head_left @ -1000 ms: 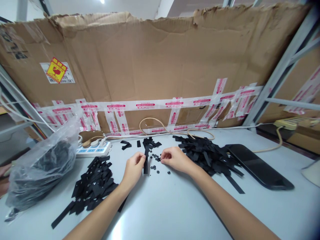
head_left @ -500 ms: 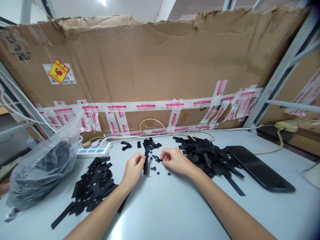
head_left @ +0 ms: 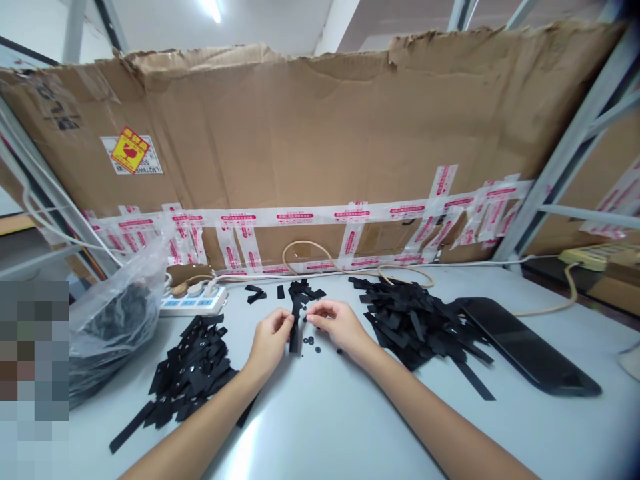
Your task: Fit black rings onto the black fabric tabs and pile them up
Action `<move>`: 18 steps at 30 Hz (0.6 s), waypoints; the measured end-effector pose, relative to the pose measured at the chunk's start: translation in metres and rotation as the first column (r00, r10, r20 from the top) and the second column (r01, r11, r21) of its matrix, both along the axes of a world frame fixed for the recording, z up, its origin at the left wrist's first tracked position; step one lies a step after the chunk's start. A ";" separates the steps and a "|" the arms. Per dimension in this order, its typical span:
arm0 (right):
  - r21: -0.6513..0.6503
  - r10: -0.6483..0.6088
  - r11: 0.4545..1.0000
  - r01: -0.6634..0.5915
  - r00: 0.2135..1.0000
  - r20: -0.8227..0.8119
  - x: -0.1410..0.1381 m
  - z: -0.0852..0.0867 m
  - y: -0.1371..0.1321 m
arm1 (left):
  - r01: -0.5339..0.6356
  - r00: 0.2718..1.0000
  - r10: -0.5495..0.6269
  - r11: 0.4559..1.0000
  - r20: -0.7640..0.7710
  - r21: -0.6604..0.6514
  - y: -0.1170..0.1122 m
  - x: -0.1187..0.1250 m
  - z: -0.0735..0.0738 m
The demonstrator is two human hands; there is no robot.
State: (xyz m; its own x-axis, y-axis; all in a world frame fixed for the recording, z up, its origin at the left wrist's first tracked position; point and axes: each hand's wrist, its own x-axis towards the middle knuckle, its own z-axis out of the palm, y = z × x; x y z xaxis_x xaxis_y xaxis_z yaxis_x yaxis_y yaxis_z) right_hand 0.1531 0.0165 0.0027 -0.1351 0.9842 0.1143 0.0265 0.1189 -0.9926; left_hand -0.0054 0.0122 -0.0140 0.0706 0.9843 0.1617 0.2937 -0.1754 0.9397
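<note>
Left of the black strip (head_left: 294, 337), a plastic bag (head_left: 115, 333) and a pile of punched strips (head_left: 190, 367) lie on the table (head_left: 330, 427). The left hand (head_left: 270, 340) pinches that strip — the right hand (head_left: 340, 325), just beside it, narrows above small black rings (head_left: 311, 341), its hold unclear — and a second pile (head_left: 420, 327) lies further right.

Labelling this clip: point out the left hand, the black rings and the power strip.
Left hand (head_left: 270, 339), head view, back of hand
Black rings (head_left: 311, 341), head view, one ring
Power strip (head_left: 193, 302), head view, top face
</note>
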 end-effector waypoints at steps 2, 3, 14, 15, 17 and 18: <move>0.043 -0.035 0.998 0.035 0.999 0.000 -0.008 -0.001 -0.002 | 0.015 1.000 -0.014 1.000 -0.020 0.008 0.000 0.000 -0.001; 0.066 -0.047 0.997 0.047 0.999 0.004 -0.011 -0.002 -0.003 | 0.027 0.999 -0.027 1.000 -0.026 0.009 -0.001 0.000 -0.001; 0.065 -0.100 0.993 0.098 0.994 0.033 -0.018 -0.005 -0.007 | 0.131 0.987 -0.127 0.991 -0.103 0.035 -0.011 0.004 0.011; 0.063 -0.105 0.993 0.103 0.994 0.027 -0.018 -0.005 -0.006 | 0.137 0.986 -0.132 0.990 -0.102 0.036 -0.012 0.004 0.012; 0.053 -0.104 0.993 0.103 0.994 0.019 -0.016 -0.004 -0.006 | 0.155 0.985 -0.151 0.987 -0.088 0.031 -0.014 0.004 0.015; 0.043 -0.103 0.994 0.103 0.995 0.011 -0.015 -0.003 -0.006 | 0.167 0.983 -0.165 0.986 -0.075 0.026 -0.014 0.005 0.015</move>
